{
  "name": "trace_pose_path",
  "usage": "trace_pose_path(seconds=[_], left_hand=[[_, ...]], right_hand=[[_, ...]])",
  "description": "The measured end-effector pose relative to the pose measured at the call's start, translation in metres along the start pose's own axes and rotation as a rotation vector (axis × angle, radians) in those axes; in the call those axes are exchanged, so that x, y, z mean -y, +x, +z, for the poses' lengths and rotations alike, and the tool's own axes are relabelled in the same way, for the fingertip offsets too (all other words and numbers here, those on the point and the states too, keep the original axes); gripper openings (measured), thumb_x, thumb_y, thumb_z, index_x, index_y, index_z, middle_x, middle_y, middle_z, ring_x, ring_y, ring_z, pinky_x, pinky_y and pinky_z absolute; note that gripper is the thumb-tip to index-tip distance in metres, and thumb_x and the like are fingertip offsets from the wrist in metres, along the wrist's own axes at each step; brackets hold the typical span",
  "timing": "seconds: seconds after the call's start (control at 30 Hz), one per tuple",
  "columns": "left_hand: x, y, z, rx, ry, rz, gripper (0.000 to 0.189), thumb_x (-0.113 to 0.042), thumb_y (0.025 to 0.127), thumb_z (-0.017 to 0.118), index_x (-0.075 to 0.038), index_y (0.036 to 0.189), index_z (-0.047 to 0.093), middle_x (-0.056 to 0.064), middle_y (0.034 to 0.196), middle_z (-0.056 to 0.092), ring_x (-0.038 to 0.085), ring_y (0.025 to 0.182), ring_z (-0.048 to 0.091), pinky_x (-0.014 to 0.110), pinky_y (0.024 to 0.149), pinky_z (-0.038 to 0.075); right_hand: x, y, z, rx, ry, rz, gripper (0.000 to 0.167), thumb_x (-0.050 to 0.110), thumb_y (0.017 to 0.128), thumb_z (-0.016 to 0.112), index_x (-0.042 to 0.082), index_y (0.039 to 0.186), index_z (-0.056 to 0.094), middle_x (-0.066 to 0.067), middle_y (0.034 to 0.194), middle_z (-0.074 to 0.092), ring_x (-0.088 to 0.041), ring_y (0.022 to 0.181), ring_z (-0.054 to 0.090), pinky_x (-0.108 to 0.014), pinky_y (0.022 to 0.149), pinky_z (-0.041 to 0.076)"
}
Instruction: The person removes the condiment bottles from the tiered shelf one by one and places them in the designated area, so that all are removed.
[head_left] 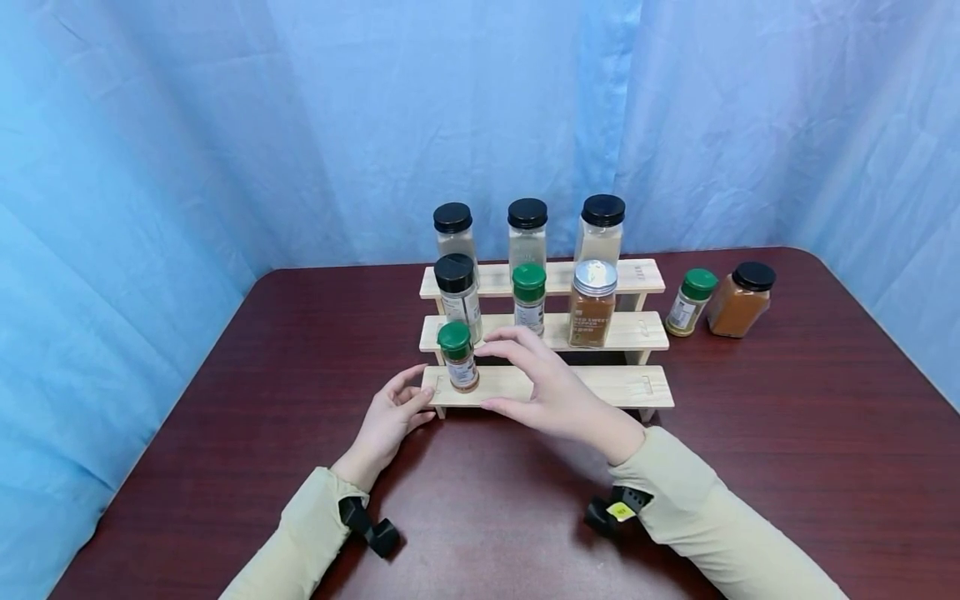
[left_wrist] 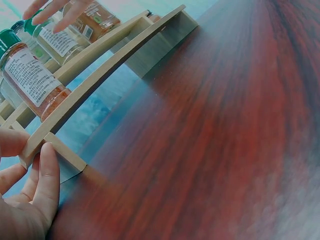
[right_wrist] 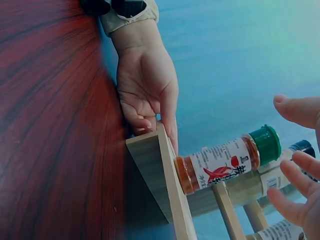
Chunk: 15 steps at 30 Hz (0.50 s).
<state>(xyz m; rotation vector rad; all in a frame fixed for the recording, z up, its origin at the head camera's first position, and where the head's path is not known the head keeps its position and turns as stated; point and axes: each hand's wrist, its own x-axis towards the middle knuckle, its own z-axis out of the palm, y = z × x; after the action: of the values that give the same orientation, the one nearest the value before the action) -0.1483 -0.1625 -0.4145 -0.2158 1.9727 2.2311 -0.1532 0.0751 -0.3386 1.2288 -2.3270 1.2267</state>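
A three-tier wooden spice rack [head_left: 607, 385] stands on the table. My left hand [head_left: 388, 423] pinches the left end of its lowest tier, thumb above and fingers below in the left wrist view. On that tier, near the left end, a green-capped spice jar [head_left: 460, 367] stands upright; its label [right_wrist: 220, 162] shows red chillies. Just right of this jar is my right hand [head_left: 547, 387], thumb and fingers spread apart, holding nothing. Behind, the middle tier carries a black-capped jar [head_left: 461, 304], another green-capped jar [head_left: 529, 304] and a silver-lidded jar [head_left: 591, 312] of brown-red powder.
Three clear jars with black lids, one of them at the right [head_left: 600, 237], line the top tier. To the right of the rack, a green-capped jar [head_left: 688, 308] and a black-lidded jar [head_left: 738, 307] of orange-brown powder stand on the dark red table [head_left: 810, 433]. Blue curtains [head_left: 450, 108] hang around it.
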Motion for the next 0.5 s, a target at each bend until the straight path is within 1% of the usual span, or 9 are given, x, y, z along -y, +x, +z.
trace_pose_path(seconds=[0.3, 0.4, 0.5], left_hand=[[0.0, 0.0, 0.0, 0.002, -0.004, 0.003, 0.05, 0.001, 0.094, 0.052, -0.001, 0.142, 0.036, -0.007, 0.078, 0.056, 0.002, 0.07, 0.056, 0.016, 0.066, 0.053], [0.0, 0.0, 0.0, 0.006, -0.004, 0.003, 0.05, 0.001, 0.095, 0.051, -0.001, 0.142, 0.035, -0.007, 0.078, 0.056, 0.001, 0.07, 0.056, 0.016, 0.066, 0.053], [0.0, -0.001, 0.0, 0.005, 0.001, 0.002, 0.05, 0.0, 0.095, 0.051, -0.001, 0.142, 0.035, -0.007, 0.078, 0.056, 0.001, 0.07, 0.056, 0.016, 0.066, 0.053]], right_hand=[[0.002, 0.011, 0.008, 0.061, -0.03, 0.161, 0.066, 0.024, 0.076, 0.081, 0.015, 0.134, 0.051, -0.009, 0.131, 0.043, -0.022, 0.12, 0.044, -0.044, 0.099, 0.044], [0.001, 0.013, 0.011, 0.067, -0.024, 0.197, 0.07, 0.026, 0.075, 0.081, 0.017, 0.136, 0.049, -0.009, 0.132, 0.043, -0.022, 0.12, 0.044, -0.044, 0.099, 0.044], [-0.001, 0.015, 0.014, 0.06, -0.022, 0.213, 0.071, 0.026, 0.075, 0.081, 0.017, 0.137, 0.048, -0.01, 0.133, 0.042, -0.023, 0.12, 0.045, -0.045, 0.099, 0.044]])
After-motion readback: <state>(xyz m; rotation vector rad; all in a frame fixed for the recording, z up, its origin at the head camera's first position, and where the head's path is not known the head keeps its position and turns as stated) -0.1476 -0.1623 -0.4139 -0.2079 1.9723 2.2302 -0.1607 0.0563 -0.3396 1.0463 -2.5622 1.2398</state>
